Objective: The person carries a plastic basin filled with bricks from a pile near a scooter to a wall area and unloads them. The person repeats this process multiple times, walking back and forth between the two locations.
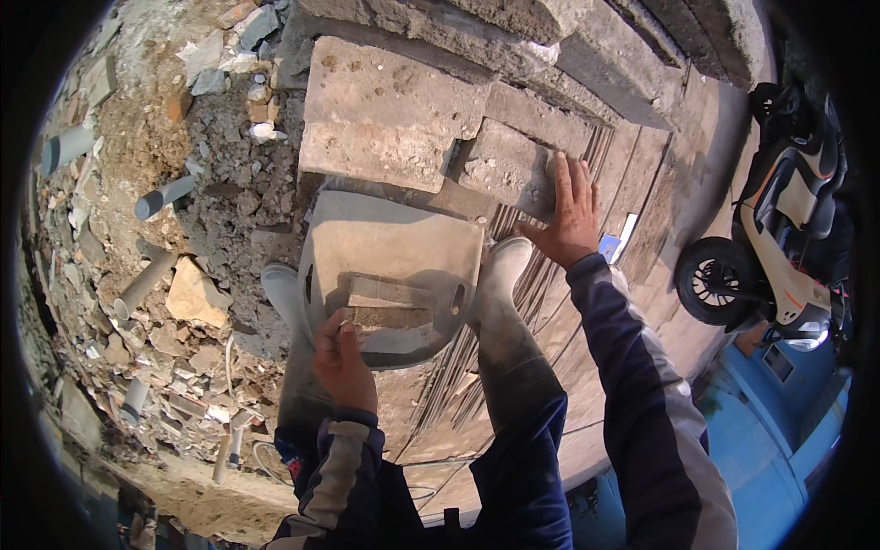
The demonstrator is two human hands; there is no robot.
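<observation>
My left hand [345, 360] is at the near left of a dusty grey plastic tub [394, 220] with oval handle holes. Its fingers are curled together, and what they hold, if anything, I cannot make out. Two brick-like blocks [392, 291] lie inside the tub, partly in shadow. Beyond the tub's far right corner, my right hand [573, 215] has its fingers spread against the right end of a rough, mortar-crusted block [510, 168]. That block lies beside a larger pale slab [392, 115].
Rubble [197, 293] and cut grey pipes [165, 196] cover the left. Thin metal rods [449, 385] lie between my boots and beside the tub. Long concrete pieces [458, 37] stack up at the far side. A scooter [779, 220] stands at the right, near a blue structure [747, 431].
</observation>
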